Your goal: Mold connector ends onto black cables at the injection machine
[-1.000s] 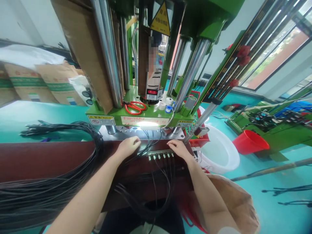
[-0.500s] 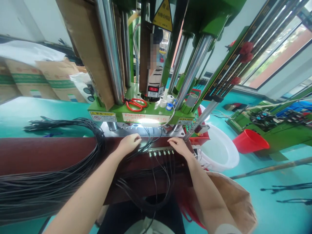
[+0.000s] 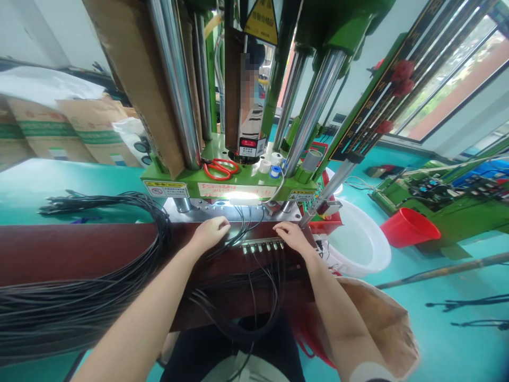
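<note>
On the brown bench top (image 3: pixel 99 249), my left hand (image 3: pixel 212 232) rests loosely curled, nothing visible in it. Beside it, black cables (image 3: pixel 238 233) run out from under the press. My right hand (image 3: pixel 290 234) lies farther right near the bench corner, its fingers bent together and no object showing in them. Between and slightly below the hands sits a metal strip (image 3: pixel 262 244) with a row of several shiny connectors (image 3: pixel 260 248). Black cables (image 3: pixel 274 286) hang from these connectors in a loop toward my lap. The green press (image 3: pixel 191 185) stands just beyond both hands, with its lamp lit.
A thick bundle of black cables (image 3: pixel 79 297) covers the bench's left side. Red-handled scissors (image 3: pixel 220 168) and tape rolls (image 3: pixel 275 171) lie on the press. To the right are a white tub (image 3: pixel 384 249), a red bucket (image 3: pixel 409 228) and a brown paper bag (image 3: pixel 382 318). Another person stands behind the press.
The view has shifted very slightly. Both hands stay in the same places with the same curl, and the cables and connector strip have not moved.
</note>
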{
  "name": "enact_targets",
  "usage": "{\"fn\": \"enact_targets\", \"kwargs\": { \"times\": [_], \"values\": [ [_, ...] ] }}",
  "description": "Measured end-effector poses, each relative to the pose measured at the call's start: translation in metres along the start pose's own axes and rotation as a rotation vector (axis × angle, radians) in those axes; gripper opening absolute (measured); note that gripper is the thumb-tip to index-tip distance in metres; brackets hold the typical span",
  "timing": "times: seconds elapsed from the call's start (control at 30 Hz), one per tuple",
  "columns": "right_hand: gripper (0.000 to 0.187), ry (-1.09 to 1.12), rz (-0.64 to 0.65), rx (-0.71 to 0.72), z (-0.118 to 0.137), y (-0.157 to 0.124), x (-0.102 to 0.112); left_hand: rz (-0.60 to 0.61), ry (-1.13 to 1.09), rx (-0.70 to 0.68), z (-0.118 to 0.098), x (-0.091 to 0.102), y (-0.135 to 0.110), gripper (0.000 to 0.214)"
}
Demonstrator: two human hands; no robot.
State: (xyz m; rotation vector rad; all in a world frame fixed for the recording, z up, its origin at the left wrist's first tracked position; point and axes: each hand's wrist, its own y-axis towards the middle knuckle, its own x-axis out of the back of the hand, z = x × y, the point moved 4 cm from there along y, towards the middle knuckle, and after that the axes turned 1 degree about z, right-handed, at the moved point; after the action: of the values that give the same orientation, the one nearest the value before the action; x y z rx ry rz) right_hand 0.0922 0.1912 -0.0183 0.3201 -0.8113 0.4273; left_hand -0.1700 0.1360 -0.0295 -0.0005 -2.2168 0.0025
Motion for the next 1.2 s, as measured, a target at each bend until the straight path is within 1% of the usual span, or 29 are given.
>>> {"fn": "enact_targets", "kwargs": {
  "times": [0.33, 0.63, 0.87, 0.97, 1.07, 1.13, 1.2],
  "values": [
    [0.019, -0.01, 0.001, -0.003, 0.001, -0.001, 0.0, -0.001, 0.013, -0.012, 0.0, 0.0, 0.0, 0.024],
    [0.02, -0.017, 0.0, -0.002, 0.0, 0.0, -0.001, 0.015, -0.003, 0.008, 0.002, -0.001, 0.002, 0.024],
    [0.019, -0.057, 0.066, 0.038, 0.007, 0.003, 0.004, 0.006, -0.006, -0.009, 0.002, -0.002, 0.001, 0.022],
    [0.019, -0.078, 0.037, 0.058, 0.017, 0.017, 0.011, 0.004, -0.005, -0.014, 0.001, -0.002, 0.001, 0.02],
    [0.022, -0.083, -0.06, 0.073, 0.029, 0.045, 0.015, -0.002, -0.002, -0.021, -0.001, -0.003, 0.001, 0.02],
    [0.027, -0.079, -0.121, 0.078, 0.039, 0.07, 0.011, -0.008, 0.001, -0.026, -0.002, -0.003, 0.001, 0.019],
    [0.033, -0.07, -0.166, 0.079, 0.051, 0.096, 0.002, -0.014, 0.006, -0.031, -0.004, -0.003, 0.002, 0.018]
  ]
}}
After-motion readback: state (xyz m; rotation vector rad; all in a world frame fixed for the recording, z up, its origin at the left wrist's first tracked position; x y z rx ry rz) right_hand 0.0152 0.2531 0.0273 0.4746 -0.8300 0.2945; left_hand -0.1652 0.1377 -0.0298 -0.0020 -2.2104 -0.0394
